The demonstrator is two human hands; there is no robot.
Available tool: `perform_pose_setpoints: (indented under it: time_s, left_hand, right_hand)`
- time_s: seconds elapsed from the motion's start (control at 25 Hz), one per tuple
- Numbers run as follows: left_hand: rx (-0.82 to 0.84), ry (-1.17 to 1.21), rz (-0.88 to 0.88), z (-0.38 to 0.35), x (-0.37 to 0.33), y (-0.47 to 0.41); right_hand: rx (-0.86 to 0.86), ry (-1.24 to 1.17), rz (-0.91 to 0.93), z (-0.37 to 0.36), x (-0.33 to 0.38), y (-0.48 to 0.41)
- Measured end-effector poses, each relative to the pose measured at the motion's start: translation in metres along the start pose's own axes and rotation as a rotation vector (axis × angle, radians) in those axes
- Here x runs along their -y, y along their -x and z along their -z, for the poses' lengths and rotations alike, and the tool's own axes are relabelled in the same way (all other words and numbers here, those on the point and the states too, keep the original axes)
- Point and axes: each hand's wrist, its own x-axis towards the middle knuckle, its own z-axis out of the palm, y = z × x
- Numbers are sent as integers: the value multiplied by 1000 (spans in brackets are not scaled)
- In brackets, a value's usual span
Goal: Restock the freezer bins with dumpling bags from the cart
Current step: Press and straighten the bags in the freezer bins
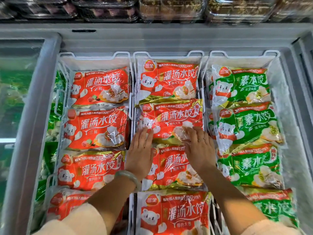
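An open chest freezer holds three white wire bins [132,106] side by side. The left and middle bins are lined with red dumpling bags, the right bin with green dumpling bags [243,126]. My left hand [141,150] and my right hand [199,146] both lie flat, fingers spread, on the middle bin's bags. Their fingertips rest on the lower edge of the second red bag [172,119] from the back, and the palms cover the bag below it [171,165]. Neither hand grips anything. A pale bangle sits on my left wrist. No cart is in view.
The freezer's grey frame [39,99] runs along the left, with a closed glass lid [15,89] over green packs beside it. Clear plastic trays of food [171,9] are stacked on the shelf behind the freezer. Frosted wall shows at the right [284,92].
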Motion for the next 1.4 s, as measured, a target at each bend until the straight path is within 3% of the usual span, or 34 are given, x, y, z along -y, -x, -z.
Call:
perform_pose_setpoints:
  time_s: [0.12, 0.36, 0.72, 0.92, 1.04, 1.12, 1.28, 1.4]
  left_hand:
    - [40, 22, 25, -10, -10, 38]
    - [142, -27, -83, -31, -27, 55]
    - [281, -137, -84, -59, 10, 39]
    - [138, -160, -71, -56, 7, 63]
    - [-53, -100, -140, -51, 3, 89]
    - [-130, -91, -187, -53, 0, 108]
    - [20, -37, -178, -57, -12, 132]
    - [34, -56, -160, -60, -13, 130]
  right_hand:
    - [25, 29, 9, -10, -1, 40]
    - [338, -164, 244, -38, 20, 75]
    - [376, -137, 181, -68, -5, 92]
    - [487, -116, 229, -59, -1, 90]
    - [352, -117, 259, -46, -3, 100]
    - [241, -160, 172, -35, -7, 117]
    - [373, 26, 111, -24, -17, 151]
    - [426, 33, 144, -31, -21, 167]
